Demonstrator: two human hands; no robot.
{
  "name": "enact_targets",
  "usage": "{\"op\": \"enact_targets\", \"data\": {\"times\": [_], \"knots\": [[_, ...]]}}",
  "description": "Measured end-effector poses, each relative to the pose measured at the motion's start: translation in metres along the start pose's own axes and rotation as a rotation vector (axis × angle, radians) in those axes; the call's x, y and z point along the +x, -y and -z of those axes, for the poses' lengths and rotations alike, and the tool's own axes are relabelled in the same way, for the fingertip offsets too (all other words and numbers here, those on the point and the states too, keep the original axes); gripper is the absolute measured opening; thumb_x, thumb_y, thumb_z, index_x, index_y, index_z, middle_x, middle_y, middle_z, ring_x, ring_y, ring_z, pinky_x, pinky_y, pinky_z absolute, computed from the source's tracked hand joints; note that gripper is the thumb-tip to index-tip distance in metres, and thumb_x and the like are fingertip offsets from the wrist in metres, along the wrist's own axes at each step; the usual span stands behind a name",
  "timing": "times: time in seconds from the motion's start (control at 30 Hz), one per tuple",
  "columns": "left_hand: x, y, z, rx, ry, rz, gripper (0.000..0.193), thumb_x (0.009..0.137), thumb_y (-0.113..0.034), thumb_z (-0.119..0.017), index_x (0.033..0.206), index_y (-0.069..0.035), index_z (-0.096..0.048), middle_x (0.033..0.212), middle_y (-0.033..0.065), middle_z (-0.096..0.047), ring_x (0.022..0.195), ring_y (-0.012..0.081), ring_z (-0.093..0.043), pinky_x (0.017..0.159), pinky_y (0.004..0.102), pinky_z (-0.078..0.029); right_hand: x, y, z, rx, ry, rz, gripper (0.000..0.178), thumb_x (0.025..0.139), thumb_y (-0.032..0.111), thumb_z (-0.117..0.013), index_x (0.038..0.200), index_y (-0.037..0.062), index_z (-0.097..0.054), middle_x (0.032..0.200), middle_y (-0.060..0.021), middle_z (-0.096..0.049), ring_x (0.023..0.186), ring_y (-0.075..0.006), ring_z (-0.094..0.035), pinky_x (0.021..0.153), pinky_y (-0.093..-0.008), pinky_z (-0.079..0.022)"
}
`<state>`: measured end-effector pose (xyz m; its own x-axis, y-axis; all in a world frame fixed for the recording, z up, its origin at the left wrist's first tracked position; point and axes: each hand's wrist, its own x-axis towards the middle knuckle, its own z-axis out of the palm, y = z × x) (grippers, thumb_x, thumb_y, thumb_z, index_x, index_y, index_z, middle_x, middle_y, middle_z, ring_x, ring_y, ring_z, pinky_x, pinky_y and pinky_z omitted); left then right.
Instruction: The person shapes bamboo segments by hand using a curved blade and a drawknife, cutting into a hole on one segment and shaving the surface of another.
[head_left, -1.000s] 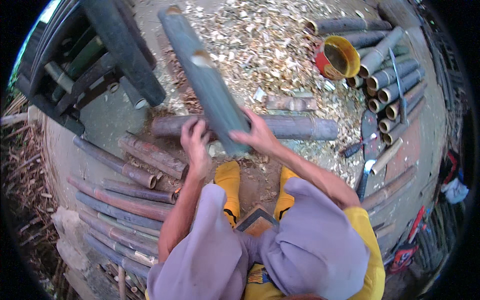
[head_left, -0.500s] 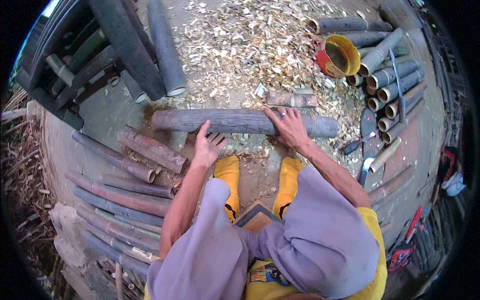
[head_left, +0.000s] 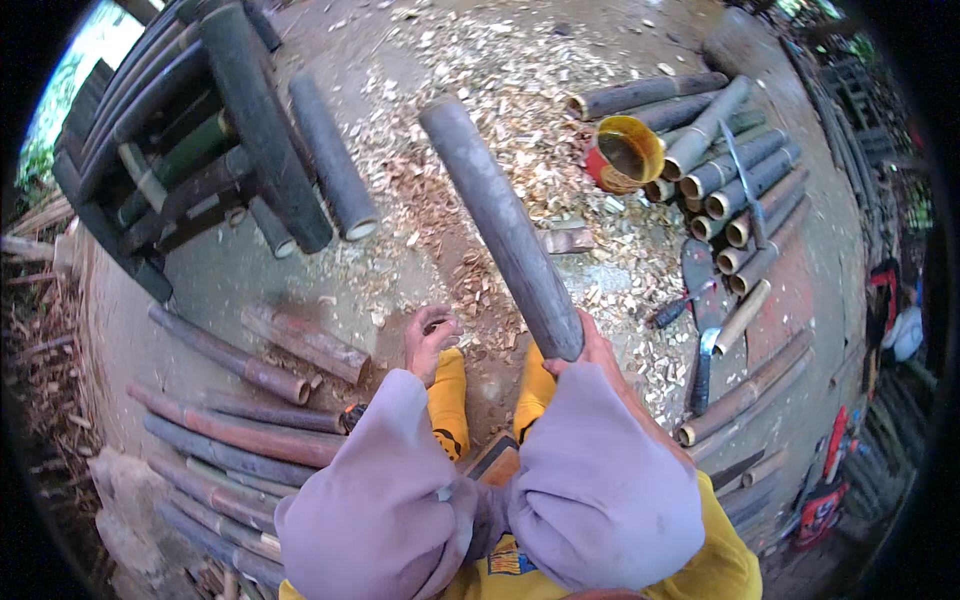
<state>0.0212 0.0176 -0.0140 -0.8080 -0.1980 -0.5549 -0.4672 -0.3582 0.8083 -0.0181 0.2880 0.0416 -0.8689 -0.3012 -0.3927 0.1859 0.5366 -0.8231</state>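
Note:
A thick, dark grey bamboo pole (head_left: 503, 222) is tilted up over the wood chips, its far end up and to the left. My right hand (head_left: 592, 342) is closed around its near end, close to my right knee. My left hand (head_left: 430, 335) is off the pole, above my yellow-socked left foot, its fingers loosely bent and apart with nothing visible in them. Beyond the pole's middle, a short rough wood block (head_left: 568, 240) lies on the ground, partly hidden by the pole.
A red and yellow bucket (head_left: 597, 170) stands beside stacked bamboo pieces (head_left: 735, 175) at the right. A dark-handled tool (head_left: 668, 314) and a knife (head_left: 702, 375) lie nearer. Bamboo lengths (head_left: 240, 425) and a split log (head_left: 305, 342) lie left, below a bamboo bench (head_left: 265, 125).
The bamboo pole has gone from lying crosswise under both hands to pointing away, tilted. My right hand has drawn back toward my knee with it; my left hand has let go.

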Motion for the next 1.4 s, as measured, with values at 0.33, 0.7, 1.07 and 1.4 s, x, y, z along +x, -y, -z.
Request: {"op": "enact_targets", "data": {"times": [0.33,0.7,1.07,1.4], "knots": [[-0.004,0.026,0.012,0.224,0.043,-0.075,0.032,0.078,-0.01,-0.064,0.107,0.0,-0.055,0.094,0.0082,-0.058,0.081,0.0152,-0.058,0.069,0.0263,-0.05,-0.005,-0.073,-0.053,0.01,-0.366,-0.163,0.09,0.064,0.027,-0.073,0.132,-0.0036,-0.022,0.101,-0.0306,-0.056,0.095,-0.0439,-0.056,0.082,-0.0458,-0.045],[0.076,-0.005,-0.034,0.99,0.202,-0.624,0.052,0.069,-0.013,-0.071,0.117,-0.005,-0.053,0.111,0.0113,-0.056,0.104,0.0256,-0.053,0.089,0.0369,-0.043,-0.015,-0.073,-0.053,-0.073,-0.358,-0.191,0.093,0.061,0.029,-0.078,0.132,0.0011,-0.022,0.101,-0.0294,-0.055,0.094,-0.0438,-0.056,0.08,-0.0473,-0.045],[0.157,0.002,-0.089,1.582,0.279,-0.856,0.058,0.065,-0.026,-0.075,0.117,-0.012,-0.053,0.107,0.0044,-0.054,0.106,0.0214,-0.048,0.091,0.044,-0.033,-0.014,-0.085,-0.06,0.065,-0.3,-0.154,0.091,0.06,0.026,-0.078,0.129,-0.0004,-0.025,0.103,-0.0283,-0.056,0.094,-0.0423,-0.057,0.081,-0.0455,-0.046],[0.129,-0.001,-0.085,1.354,0.151,-0.793,0.057,0.065,-0.016,-0.073,0.119,-0.01,-0.053,0.12,0.0102,-0.05,0.112,0.0267,-0.045,0.095,0.0434,-0.033,-0.01,-0.073,-0.048,0.061,-0.272,-0.16,0.077,0.063,0.024,-0.075,0.123,0.0,-0.034,0.097,-0.0241,-0.058,0.092,-0.0381,-0.058,0.077,-0.0441,-0.046]]}}
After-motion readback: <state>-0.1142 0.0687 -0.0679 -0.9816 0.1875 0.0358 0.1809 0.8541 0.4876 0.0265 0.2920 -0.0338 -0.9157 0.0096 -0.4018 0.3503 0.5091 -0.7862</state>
